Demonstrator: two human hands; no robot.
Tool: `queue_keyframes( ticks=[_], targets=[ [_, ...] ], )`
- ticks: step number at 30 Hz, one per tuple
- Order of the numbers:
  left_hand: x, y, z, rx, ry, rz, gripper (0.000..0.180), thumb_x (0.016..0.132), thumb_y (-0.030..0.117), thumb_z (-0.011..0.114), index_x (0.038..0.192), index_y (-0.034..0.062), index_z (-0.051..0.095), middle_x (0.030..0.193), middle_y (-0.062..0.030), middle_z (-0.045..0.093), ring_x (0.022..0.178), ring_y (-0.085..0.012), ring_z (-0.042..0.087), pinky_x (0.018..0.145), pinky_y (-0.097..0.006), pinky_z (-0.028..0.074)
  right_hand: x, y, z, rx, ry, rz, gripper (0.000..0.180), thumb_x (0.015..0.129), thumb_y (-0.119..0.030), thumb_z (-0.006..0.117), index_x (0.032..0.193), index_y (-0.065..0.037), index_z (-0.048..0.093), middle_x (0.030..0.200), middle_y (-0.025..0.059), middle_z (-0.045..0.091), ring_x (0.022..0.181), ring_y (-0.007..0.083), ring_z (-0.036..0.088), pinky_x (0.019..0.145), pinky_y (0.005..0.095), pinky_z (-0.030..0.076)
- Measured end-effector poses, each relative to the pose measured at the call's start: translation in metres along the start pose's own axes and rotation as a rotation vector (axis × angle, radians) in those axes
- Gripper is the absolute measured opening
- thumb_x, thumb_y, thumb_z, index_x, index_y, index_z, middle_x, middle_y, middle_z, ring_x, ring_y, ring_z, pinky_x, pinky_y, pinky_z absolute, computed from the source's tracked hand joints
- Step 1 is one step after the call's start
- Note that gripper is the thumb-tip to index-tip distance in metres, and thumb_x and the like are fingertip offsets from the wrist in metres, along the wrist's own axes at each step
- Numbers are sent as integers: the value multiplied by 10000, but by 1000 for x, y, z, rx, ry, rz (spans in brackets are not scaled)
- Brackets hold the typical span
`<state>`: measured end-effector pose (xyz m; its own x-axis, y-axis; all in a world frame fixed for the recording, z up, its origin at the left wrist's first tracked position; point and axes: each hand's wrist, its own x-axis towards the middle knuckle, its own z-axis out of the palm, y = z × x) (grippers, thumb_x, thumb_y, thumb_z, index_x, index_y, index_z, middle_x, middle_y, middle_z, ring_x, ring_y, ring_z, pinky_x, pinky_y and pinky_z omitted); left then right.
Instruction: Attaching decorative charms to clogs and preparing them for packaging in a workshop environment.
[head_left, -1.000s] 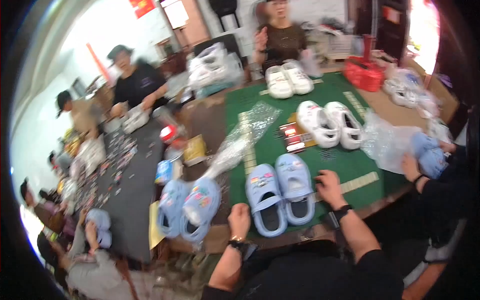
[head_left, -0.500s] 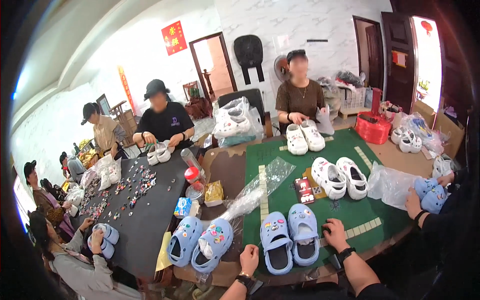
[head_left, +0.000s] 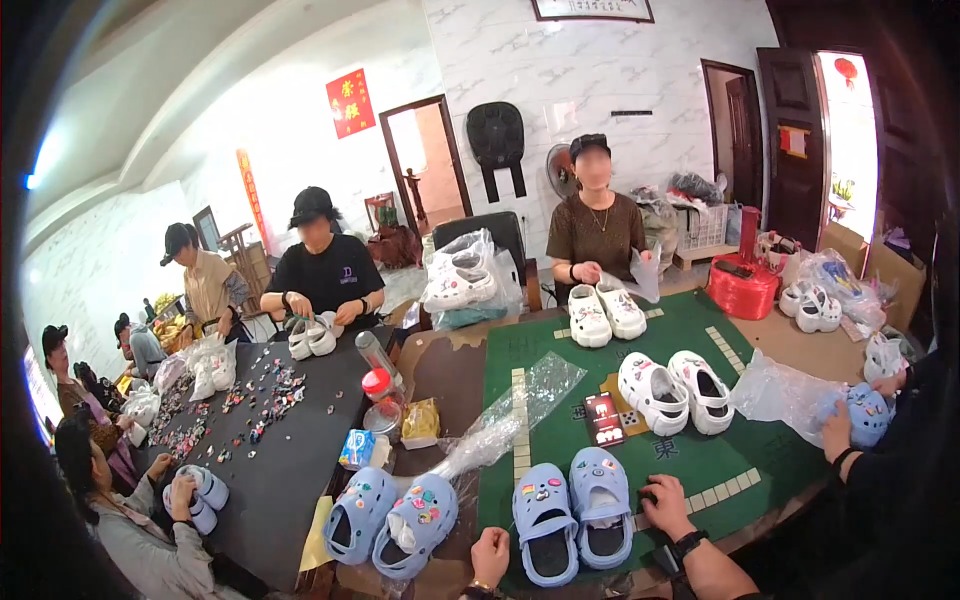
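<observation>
A pair of light blue clogs [head_left: 546, 525] with colourful charms stands in front of me on the green mat [head_left: 690, 487]. My left hand [head_left: 490, 556] is curled closed beside the pair's left clog; whatever its fingers hold, if anything, is hidden. On the other side my right hand [head_left: 665, 505] rests on the mat with fingers apart and nothing in it, close to the right clog. Another pair of blue clogs [head_left: 418, 525] with charms, one with pale stuffing inside, sits to the left. White clogs [head_left: 654, 394] stand farther back on the mat.
Clear plastic bags [head_left: 785, 392] lie on the mat. A red-lidded jar [head_left: 377, 383] and small packets stand left of it. Scattered charms [head_left: 265, 395] cover part of the dark table [head_left: 285, 480]. Across from me a person handles white clogs [head_left: 605, 312]; others work around the tables.
The view has tilted up a little, so things sit lower in it. My hands stay beside the blue clogs. The person opposite has drawn a hand back slightly from the white clogs.
</observation>
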<state>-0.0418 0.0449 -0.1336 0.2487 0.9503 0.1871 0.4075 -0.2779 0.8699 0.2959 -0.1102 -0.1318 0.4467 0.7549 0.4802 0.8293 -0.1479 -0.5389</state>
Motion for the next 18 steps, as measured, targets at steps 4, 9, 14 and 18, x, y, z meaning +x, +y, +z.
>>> queue_keyframes(
  ticks=[4, 9, 14, 18],
  targets=[
    [-2, 7, -2, 21, 0, -28, 104, 861, 112, 644, 916, 25, 626, 732, -131, 654, 646, -252, 653, 618, -346, 509, 4, -4, -3, 11, 1, 9, 243, 670, -98, 709, 912, -99, 700, 1139, 132, 608, 1112, 349, 528, 932, 462, 431],
    [0, 3, 0, 32, -7, -3, 91, 874, 102, 630, 924, 26, 622, 744, -139, 658, 650, -250, 657, 613, -342, 508, 1, -4, -2, 21, -9, 37, 231, 669, -78, 707, 899, -88, 691, 1156, 138, 599, 1139, 355, 511, 967, 459, 407],
    [-1, 3, -1, -2, -18, -12, 96, 886, 95, 614, 939, 15, 611, 739, -135, 653, 641, -238, 652, 604, -338, 504, 5, -10, -4, 15, -50, 48, 270, 665, -48, 709, 932, -70, 671, 1188, 137, 588, 1166, 357, 497, 981, 465, 389],
    [0, 7, 0, 12, -31, -2, 92, 887, 99, 612, 946, 28, 612, 740, -137, 647, 635, -255, 645, 605, -347, 501, 2, -10, -7, 3, -71, 68, 286, 664, -40, 703, 946, -67, 663, 1207, 138, 583, 1198, 356, 487, 993, 460, 381]
  ],
)
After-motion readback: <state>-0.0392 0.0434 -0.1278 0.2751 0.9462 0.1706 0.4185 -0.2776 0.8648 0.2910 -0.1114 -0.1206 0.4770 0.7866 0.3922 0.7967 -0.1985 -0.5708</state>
